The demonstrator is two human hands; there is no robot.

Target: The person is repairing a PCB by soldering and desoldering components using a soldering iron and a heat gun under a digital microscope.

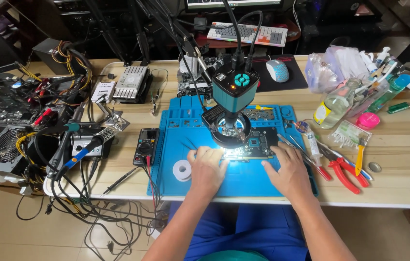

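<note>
Both hands rest on a blue silicone work mat (pixel 243 186) at the front of a wooden bench (pixel 408 145), each at the near edge of a dark circuit board (pixel 258 142) that lies flat under a teal microscope camera (pixel 234 87) and its lit ring light. The left hand (pixel 206 170) lies palm down with fingers loosely together, their tips touching the board's near left corner; it pinches nothing. The right hand (pixel 289 169) lies likewise, fingers slightly spread, tips at the board's near right edge, and whether it presses the board or only touches it I cannot tell.

Just left of the left hand sits a white roll of solder wire (pixel 182 170), near but apart. Past the mat's left edge lies a black multimeter (pixel 146 145) with its probe leads trailing toward the bench front. Right of the right hand, tweezers (pixel 294 147) and a syringe (pixel 313 150) lie along the mat's right edge, with red-handled pliers (pixel 345 171) just beyond on bare wood.

The mat between the two wrists is open down to the bench's front edge (the camera head hangs close over the board, so room above it is tight). Farther right stand a clear glass bottle (pixel 335 104) and a green lighter (pixel 399 107); at the far left, a soldering iron (pixel 77 154) lies among tangled cables.
</note>
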